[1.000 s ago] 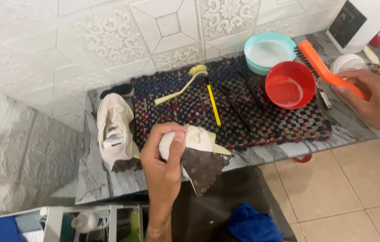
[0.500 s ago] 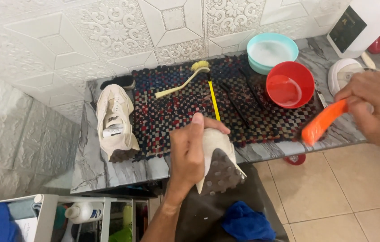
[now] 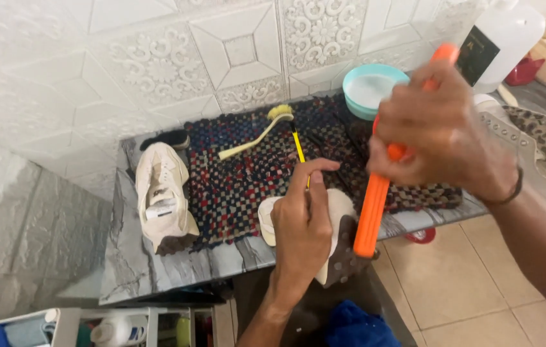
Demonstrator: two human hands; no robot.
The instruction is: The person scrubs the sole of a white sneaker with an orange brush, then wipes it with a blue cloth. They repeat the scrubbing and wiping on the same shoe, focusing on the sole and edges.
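A grey marbled counter (image 3: 157, 270) runs along the tiled wall. A dark woven mat (image 3: 247, 186) of red and blue squares covers its middle. At the counter's left end, a cream shoe (image 3: 162, 193) lies half on the mat's edge. At the right end sits a leopard-print shoe (image 3: 543, 151), with a white bottle (image 3: 504, 35) near the back edge.

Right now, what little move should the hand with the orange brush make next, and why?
Probably lower the orange brush a little, until its lower end meets the shoe. The right hand grips the brush upright, its tip hanging just beside the shoe, which the left hand holds over the counter edge. Whether they already touch is unclear.
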